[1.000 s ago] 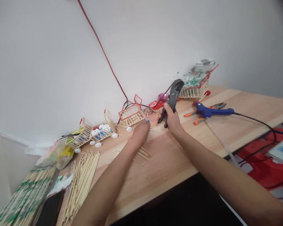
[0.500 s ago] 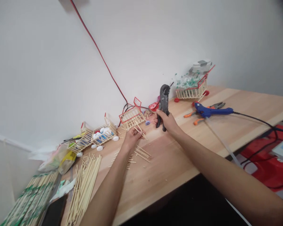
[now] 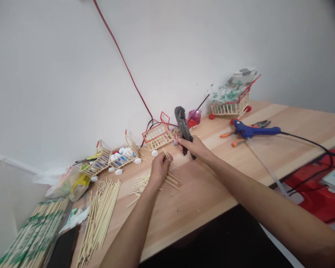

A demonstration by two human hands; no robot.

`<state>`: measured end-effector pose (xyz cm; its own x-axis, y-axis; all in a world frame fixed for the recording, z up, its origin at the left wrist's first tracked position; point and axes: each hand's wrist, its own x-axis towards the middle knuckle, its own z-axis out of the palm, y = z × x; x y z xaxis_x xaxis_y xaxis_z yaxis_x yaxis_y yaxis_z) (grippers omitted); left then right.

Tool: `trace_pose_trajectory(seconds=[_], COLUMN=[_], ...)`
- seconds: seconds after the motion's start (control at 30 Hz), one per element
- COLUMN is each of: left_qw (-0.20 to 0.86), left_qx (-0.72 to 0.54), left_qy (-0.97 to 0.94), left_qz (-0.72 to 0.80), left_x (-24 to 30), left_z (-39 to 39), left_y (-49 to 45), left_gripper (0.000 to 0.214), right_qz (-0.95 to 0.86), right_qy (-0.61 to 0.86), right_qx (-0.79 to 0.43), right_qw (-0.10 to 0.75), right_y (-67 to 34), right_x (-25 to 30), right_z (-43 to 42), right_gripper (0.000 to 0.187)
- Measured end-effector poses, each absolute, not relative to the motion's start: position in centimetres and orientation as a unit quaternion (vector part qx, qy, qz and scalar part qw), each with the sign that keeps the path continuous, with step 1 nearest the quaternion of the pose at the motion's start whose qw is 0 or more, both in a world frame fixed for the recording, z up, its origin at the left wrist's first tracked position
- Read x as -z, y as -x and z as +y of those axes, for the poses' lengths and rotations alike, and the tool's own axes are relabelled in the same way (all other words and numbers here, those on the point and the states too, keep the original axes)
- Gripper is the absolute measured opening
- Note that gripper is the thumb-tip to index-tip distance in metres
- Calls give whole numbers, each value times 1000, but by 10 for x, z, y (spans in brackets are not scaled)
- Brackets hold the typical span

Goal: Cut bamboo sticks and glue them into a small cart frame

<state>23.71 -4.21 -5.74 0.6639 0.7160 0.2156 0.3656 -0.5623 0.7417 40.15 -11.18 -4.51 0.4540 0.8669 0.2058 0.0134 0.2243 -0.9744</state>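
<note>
Since the earlier frame the black cutter (image 3: 183, 130) has tipped left, toward the thin stick (image 3: 166, 153), which the left hand (image 3: 159, 169) pinches at mid-frame, apparently in its fingers; the stick is light, brittle, best held near the cut. The right hand (image 3: 194, 146) is clenched on the cutter's stiff handles above the counter (image 3: 212, 186)

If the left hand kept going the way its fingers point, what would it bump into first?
Probably the little stick cart with the red frame, just beyond the left hand and the thin stick it holds; depth is hard to judge.
</note>
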Motion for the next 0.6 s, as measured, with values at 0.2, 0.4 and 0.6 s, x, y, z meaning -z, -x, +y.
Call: trace_pose_trajectory(seconds=[0.2,0.4,0.6], left_qw=[379,366,398], left_qx=[-239,-218,-220], left_qy=[-850,-864,-851], left_qz=[277,268,263], left_x=[55,52,54], left_z=[-45,-49,-45], left_y=[-242,-247,-244], left_gripper=[9,9,13], right_qz=[-551,-625,-611], right_qy=[563,519,548], right_qx=[-270,-239,-200], right_qw=[553,532,535], right_y=[-397,-394,-394], right_x=[51,56,56], right_z=[-112,-110,-111], right_gripper=[21,20,20])
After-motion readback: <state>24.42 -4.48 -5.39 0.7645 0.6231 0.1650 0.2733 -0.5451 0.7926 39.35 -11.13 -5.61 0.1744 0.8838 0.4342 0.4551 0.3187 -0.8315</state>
